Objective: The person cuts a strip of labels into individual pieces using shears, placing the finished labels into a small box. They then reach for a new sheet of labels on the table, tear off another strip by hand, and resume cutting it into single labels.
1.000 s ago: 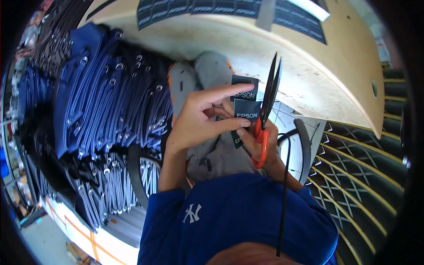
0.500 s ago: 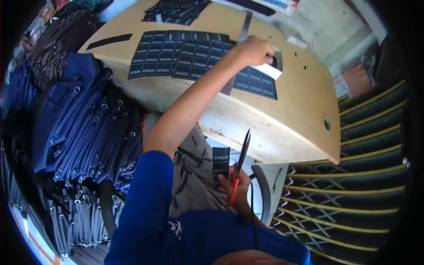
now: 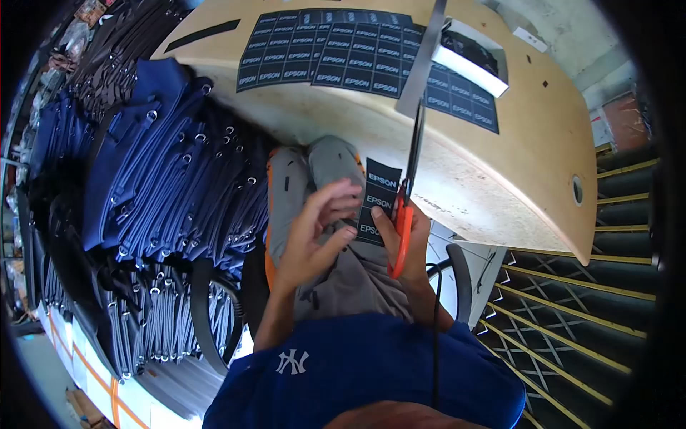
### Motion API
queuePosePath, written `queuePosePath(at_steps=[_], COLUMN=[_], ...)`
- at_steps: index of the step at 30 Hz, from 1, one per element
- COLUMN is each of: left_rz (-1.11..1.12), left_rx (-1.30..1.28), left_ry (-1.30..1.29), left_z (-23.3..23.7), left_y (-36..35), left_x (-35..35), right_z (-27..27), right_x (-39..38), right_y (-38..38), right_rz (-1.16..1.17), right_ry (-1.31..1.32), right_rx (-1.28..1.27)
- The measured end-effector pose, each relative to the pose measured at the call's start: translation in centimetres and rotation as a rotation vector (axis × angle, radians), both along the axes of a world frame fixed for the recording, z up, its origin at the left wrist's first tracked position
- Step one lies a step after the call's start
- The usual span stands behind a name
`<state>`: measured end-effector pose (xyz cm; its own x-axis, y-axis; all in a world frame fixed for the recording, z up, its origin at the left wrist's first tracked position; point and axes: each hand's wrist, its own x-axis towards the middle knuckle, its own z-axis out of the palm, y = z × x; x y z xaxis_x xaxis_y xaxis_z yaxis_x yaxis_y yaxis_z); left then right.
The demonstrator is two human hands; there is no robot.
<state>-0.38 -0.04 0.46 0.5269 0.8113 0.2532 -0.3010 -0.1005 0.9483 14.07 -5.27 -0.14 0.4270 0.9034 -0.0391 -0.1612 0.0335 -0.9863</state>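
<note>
My left hand (image 3: 314,232) hovers over my lap with its fingers apart and nothing visible in it. Just to its right is a short black strip of EPSON labels (image 3: 381,183), pinched under the thumb of my right hand (image 3: 416,247). The same hand also holds scissors (image 3: 404,239) with red handles, their dark blades pointing up toward the table edge. On the table lie several overlapping black sheets of EPSON labels (image 3: 350,57). A steel ruler (image 3: 418,79) lies across them and reaches the edge. Beside it, a white box (image 3: 468,71) has black pieces inside.
The pale wooden table (image 3: 550,143) curves ahead of me, with a narrow black strip (image 3: 202,36) at its left. Blue bags or straps with metal rings (image 3: 161,171) hang thickly on the left. A folding metal gate (image 3: 572,322) stands at right. A chair armrest (image 3: 461,282) is beside me.
My left hand has come back from the white box on the table to above my lap, near the label strip. My right hand has risen slightly, still holding scissors and strip. The view has shifted.
</note>
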Motion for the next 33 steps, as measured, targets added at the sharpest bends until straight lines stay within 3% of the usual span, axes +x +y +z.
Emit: queuePosePath(at_steps=[5,7,9,14,19,33], left_rz=[0.042,0.031,0.029,0.013,-0.036,-0.121], left_rx=[-0.077,-0.004,-0.019,-0.041,-0.249,-0.362], left_ry=[-0.071,0.063,0.069,0.133,0.107,0.234], left_z=[-0.8,-1.1,-0.7,-0.5,-1.5,-1.6], left_y=[-0.4,0.0,0.1,0.2,-0.3,-0.7], left_x=[-1.0,-1.5,-1.7,-2.5,-3.4,-4.7], right_z=[0.4,0.3,0.0,-1.6,-1.7,-1.3], right_x=[-1.3,-1.5,-2.0,-1.1,-0.7,-0.2], right_y=[-0.1,-0.2,-0.1,-0.2,-0.6,-1.0], right_rz=[0.175,0.245,0.226,0.443,0.506,0.587], right_ry=[0.032,0.007,0.099,0.050,-0.045,-0.029], right_rx=[-0.061,-0.079,-0.039,-0.117,-0.239,-0.271])
